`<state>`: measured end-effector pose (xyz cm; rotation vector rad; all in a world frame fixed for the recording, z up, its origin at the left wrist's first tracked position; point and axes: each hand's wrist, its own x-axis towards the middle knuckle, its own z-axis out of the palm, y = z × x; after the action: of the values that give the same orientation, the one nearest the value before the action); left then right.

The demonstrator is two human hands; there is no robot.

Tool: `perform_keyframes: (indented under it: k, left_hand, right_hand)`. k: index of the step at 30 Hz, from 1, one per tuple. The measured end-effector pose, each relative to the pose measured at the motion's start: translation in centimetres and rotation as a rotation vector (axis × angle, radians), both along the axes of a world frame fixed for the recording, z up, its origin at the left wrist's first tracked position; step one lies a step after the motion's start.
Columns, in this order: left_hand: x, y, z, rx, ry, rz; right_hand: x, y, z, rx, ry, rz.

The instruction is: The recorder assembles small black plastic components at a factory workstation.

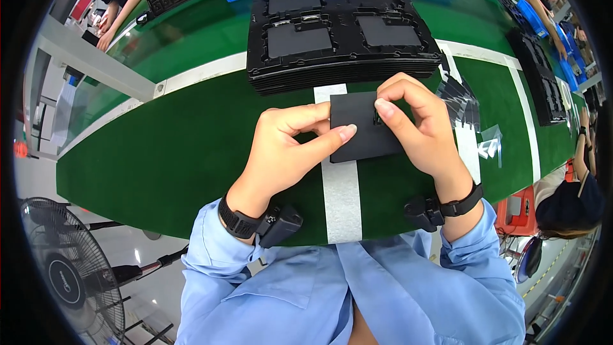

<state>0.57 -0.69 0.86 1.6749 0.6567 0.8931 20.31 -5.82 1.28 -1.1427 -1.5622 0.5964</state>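
Panel, square, black (365, 140), one; held over the green counter (159, 172), before stacked black trays (348, 64). Left hand (279, 145) pinching left edge, right hand (424, 124) pinching upper right corner. Presumably light, stiff, scuffable; grip by edges.

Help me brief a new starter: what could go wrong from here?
The dark panel, pinched by the left hand and right hand, might slip or bend. The stacked black trays just beyond could get bumped. The clear plastic scrap on the right may cling to a sleeve.
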Motion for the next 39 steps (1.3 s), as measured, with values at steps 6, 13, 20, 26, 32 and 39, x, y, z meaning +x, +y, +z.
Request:
perform_keyframes:
  k: [6, 13, 20, 26, 32, 39]
  left_hand:
    - [0.0, -0.2, -0.1, -0.007, 0.123, -0.015]
    - [1.2, -0.4, -0.8, 0.279, 0.098, 0.132]
    - [0.7, -0.5, -0.9, 0.199, 0.115, 0.076]
    - [0.5, -1.3, -0.7, 0.043, 0.023, 0.058]
    - [1.0, -1.8, -0.8, -0.082, -0.128, 0.063]
    - [0.9, -2.0, -0.6, -0.131, -0.152, 0.052]
  right_hand:
    - [-0.1, 0.0, -0.3, 0.068, -0.134, -0.057]
    - [-1.0, 0.0, -0.1, 0.454, -0.486, -0.127]
    - [-0.5, -0.2, -0.1, 0.237, -0.102, -0.094]
    - [-0.4, -0.2, -0.4, 0.113, 0.066, -0.084]
    - [-0.2, -0.1, -0.2, 0.174, 0.005, -0.073]
    - [-0.1, -0.1, -0.1, 0.188, 0.011, -0.068]
